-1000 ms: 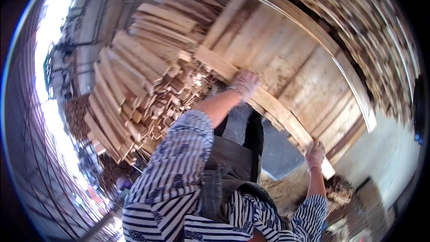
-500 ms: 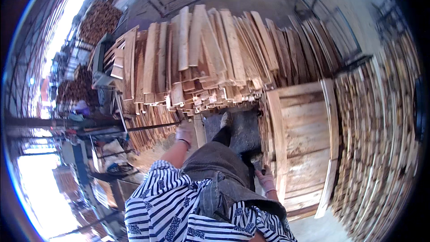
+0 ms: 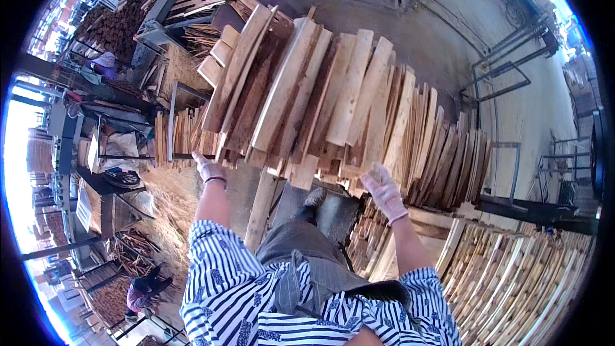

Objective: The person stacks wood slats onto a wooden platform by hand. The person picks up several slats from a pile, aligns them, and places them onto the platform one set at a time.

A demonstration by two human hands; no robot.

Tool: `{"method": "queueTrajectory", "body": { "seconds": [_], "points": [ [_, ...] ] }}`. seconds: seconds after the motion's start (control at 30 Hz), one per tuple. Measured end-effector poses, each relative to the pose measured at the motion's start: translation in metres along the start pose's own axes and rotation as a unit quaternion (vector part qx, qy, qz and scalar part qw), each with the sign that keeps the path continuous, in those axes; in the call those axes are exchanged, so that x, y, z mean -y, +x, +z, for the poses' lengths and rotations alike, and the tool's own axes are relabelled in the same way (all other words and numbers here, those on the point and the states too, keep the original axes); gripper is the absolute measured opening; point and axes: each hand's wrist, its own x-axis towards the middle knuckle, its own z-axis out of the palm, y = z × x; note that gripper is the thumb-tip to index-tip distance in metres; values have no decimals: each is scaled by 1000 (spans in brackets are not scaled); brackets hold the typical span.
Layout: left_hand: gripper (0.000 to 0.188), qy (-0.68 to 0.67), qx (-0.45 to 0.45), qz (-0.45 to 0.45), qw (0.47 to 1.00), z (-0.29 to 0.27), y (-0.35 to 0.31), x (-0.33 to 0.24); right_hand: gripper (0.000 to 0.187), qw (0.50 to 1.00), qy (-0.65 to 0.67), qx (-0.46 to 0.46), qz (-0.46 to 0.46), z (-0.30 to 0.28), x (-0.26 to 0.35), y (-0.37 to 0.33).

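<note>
Long wooden boards (image 3: 285, 83) lie in a heaped pile before me, their near ends uneven. My left hand (image 3: 209, 169), in a pale glove, reaches to the pile's near left corner, fingers stretched out. It is close to the board ends, but contact is unclear. My right hand (image 3: 384, 193), gloved too, is raised at the near ends of the boards right of the middle. Its fingers look apart and slightly bent, and no board is visibly held. Both arms are extended, in striped sleeves.
A neat stack of thin boards (image 3: 512, 282) stands at the lower right. Below the pile's left end stands a metal frame bar (image 3: 172, 122). Metal rack frames (image 3: 506, 83) stand on the floor at the far right. People (image 3: 142, 291) work at the left among machines and wood heaps.
Both hands have come up to the near edge of the board pile; the right one was low beside the stack at my right. The view has turned, and the pile appears closer.
</note>
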Motion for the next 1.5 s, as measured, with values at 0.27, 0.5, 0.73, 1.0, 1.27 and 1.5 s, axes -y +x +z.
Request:
{"method": "queueTrajectory", "body": {
  "seconds": [0.27, 0.5, 0.73, 1.0, 1.27, 1.5],
  "points": [
    [82, 6, 395, -148, 907, 57, 51, -88, 66, 990, -52, 111, -76, 94, 86, 47],
    [67, 244, 504, -32, 828, 86, -36, -98, 96, 970, -198, 91, -107, 164, 164, 104],
    [67, 350, 398, 47, 847, 107, -137, -86, 123, 974, -210, -42, 69, 212, 212, 135],
    [56, 3, 450, -6, 893, 187, -162, -81, 114, 986, -132, 83, 64, 147, 193, 161],
    [73, 71, 449, -56, 889, 193, -203, -69, 108, 992, -126, 29, -1, 127, 138, 197],
    [48, 119, 600, -319, 724, 147, -217, 18, 73, 985, 38, 155, 68, 15, 188, 7]
  ]
}}
